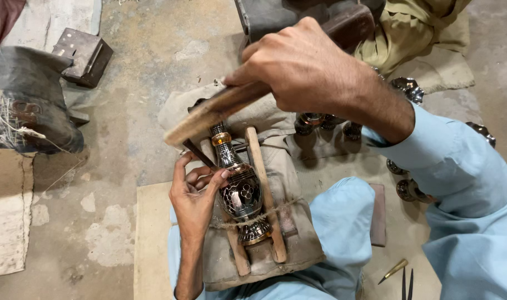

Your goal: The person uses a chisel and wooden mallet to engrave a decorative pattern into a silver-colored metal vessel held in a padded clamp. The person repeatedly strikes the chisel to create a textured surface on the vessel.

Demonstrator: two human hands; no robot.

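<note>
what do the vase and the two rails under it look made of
Vase: likely metal, dark finish with bright engraved patterns and shiny reflections, steadied by the left hand. Rails: bare, worn, pale brown wood, tied with twine.

Bare floor [153, 66] open at frame centre-left; metal block [82, 55] blocks upper left, metal vases [320, 122] crowd right of centre.

One head-worn camera — looking steeply down, close over the lap and the workshop floor [125, 83].
</note>
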